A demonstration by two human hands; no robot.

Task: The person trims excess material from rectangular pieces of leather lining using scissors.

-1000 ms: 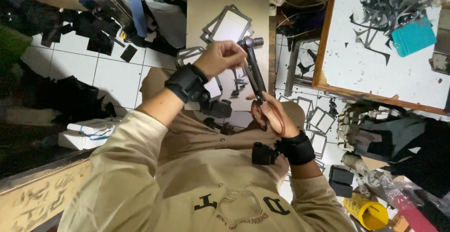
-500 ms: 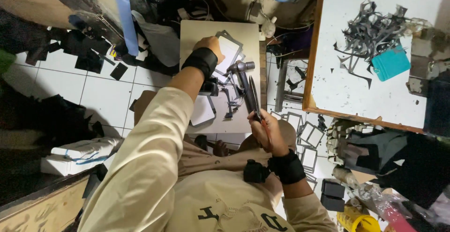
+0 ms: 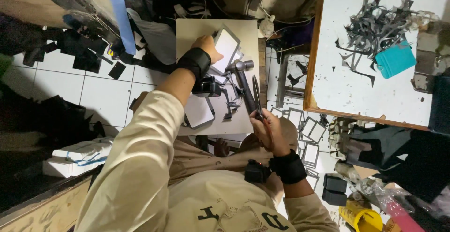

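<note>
White floor tiles are showing at the left, with dark scraps lying scattered over them. A small beige table is standing in the middle. At the right a white board with a wooden rim is carrying grey offcuts and a teal pad. Frames are piling up on the floor below it. A yellow tub is sitting at the lower right. Light is falling evenly from above.
</note>
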